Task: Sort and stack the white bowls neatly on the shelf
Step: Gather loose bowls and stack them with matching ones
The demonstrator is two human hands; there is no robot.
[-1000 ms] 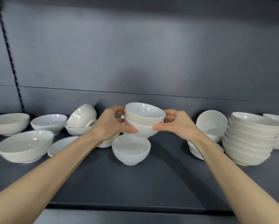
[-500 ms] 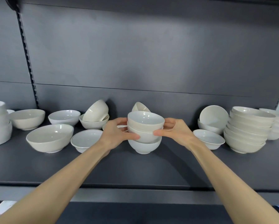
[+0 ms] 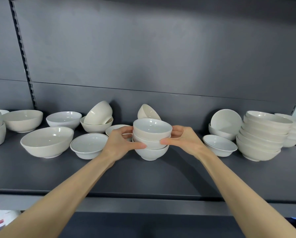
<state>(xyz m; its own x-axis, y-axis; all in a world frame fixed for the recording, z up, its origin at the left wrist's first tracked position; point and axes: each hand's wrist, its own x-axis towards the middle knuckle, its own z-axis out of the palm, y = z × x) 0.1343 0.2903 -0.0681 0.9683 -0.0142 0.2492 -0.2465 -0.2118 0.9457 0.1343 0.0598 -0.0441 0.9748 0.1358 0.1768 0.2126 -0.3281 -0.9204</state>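
**Two bowls drop into a third: a three-high stack now stands on the shelf**

A second ago both hands held a nested pair in the air above a lone small bowl. Now that pair sits inside it, and the three-bowl stack (image 3: 151, 141) rests on the shelf (image 3: 143, 179), about mid-shelf and in front of the loose crockery. The left hand (image 3: 120, 143) and the right hand (image 3: 184, 140) still grip the stack from either side. Their thumbs press the near face around the middle bowl, and their fingers curl behind the upper ones. The stack looks level and well seated.

For the task, this seems to close one small-bowl group, and the hands can probably let go. Plenty remains unsorted:
- a tilted bowl (image 3: 148, 111) just behind the stack
- a tipped bowl (image 3: 98, 112) lying in another at the left
- a large bowl (image 3: 47, 141)
- a thin-rimmed bowl (image 3: 89, 146) beside the left wrist

The tall stack (image 3: 262, 134) at the right shows the tidy result to aim for.
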